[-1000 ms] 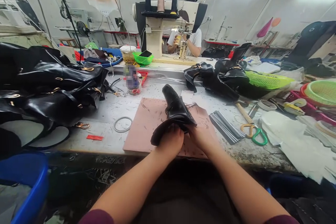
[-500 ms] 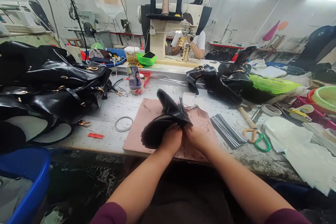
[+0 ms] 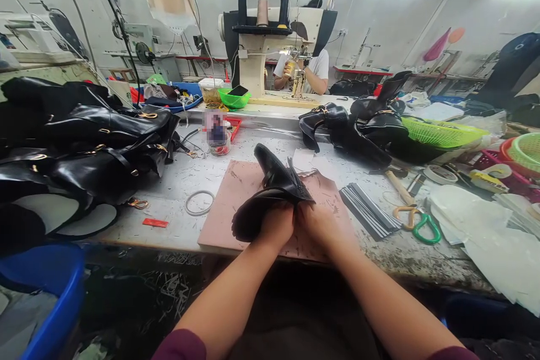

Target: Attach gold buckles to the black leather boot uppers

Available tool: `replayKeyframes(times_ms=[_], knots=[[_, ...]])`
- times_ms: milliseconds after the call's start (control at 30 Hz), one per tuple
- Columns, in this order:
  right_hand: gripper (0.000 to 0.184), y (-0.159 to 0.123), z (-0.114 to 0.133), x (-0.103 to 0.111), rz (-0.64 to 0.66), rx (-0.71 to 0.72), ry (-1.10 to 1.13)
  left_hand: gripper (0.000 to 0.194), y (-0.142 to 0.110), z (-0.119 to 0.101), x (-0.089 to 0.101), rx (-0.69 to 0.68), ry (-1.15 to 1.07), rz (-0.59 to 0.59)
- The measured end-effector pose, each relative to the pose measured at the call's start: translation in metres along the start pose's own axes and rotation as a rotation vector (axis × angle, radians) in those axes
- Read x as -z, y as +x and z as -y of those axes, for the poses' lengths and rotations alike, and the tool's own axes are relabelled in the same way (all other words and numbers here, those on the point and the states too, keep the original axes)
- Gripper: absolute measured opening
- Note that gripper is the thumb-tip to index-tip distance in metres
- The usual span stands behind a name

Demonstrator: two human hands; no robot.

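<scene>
A black leather boot upper [image 3: 278,177] lies tilted over a pinkish-brown board [image 3: 223,202] at the bench's front edge. My left hand [image 3: 278,222] reaches into its wide opening and grips the edge; the fingertips are hidden inside. Close beside it, my right hand [image 3: 314,222] is closed on the upper's near right edge, by what looks like a zip. To the right of the board lie grey-and-white strips [image 3: 369,211], with a hammer [image 3: 400,188] and green-and-orange-handled scissors [image 3: 426,228] past them. A grey ring [image 3: 199,202] rests left of the board.
Black boot uppers with gold buckles [image 3: 101,146] are heaped at left, and more black uppers [image 3: 354,129] lie at back right. A blue tub [image 3: 63,304] stands below left. Across the bench, a person [image 3: 320,70] works behind a sewing machine [image 3: 253,62]. White sheets [image 3: 476,230] hang over the right edge.
The upper and both hands have shifted very slightly to the right and down in the view. Both hands keep their hold on the upper.
</scene>
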State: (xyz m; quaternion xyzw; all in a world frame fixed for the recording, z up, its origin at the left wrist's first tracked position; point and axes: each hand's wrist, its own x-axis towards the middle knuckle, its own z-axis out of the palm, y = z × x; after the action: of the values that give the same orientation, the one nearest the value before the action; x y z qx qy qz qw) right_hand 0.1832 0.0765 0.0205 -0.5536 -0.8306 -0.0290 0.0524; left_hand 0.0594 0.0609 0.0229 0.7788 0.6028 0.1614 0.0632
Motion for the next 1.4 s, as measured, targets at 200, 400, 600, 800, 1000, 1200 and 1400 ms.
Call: replayKeyframes(times_ms=[200,400,600,800,1000,1200,1400], knots=[[0.031,-0.003,0.0,-0.006,-0.002,0.016,0.033,0.026,-0.003,0.001,-0.007,-0.031,0.031,-0.029],[0.034,-0.004,-0.007,-0.002,0.033,0.046,0.033,0.024,-0.008,0.006,-0.009,-0.099,-0.013,-0.03],[0.034,-0.009,-0.013,0.01,0.068,0.073,0.024,0.027,-0.007,0.014,-0.009,-0.117,-0.07,0.0],[0.032,-0.009,-0.015,0.006,0.093,0.102,0.014,0.026,-0.007,0.015,-0.011,-0.167,-0.053,0.073],[0.035,-0.01,-0.022,0.001,0.112,0.175,0.027,0.042,-0.021,0.017,-0.002,-0.239,-0.043,0.1],[0.035,-0.015,-0.03,0.007,0.15,0.269,0.058,0.046,-0.027,0.014,0.004,-0.259,-0.006,0.122],[0.046,-0.023,-0.025,0.018,0.122,0.245,0.051,0.067,-0.024,0.007,0.0,-0.233,0.038,0.126]])
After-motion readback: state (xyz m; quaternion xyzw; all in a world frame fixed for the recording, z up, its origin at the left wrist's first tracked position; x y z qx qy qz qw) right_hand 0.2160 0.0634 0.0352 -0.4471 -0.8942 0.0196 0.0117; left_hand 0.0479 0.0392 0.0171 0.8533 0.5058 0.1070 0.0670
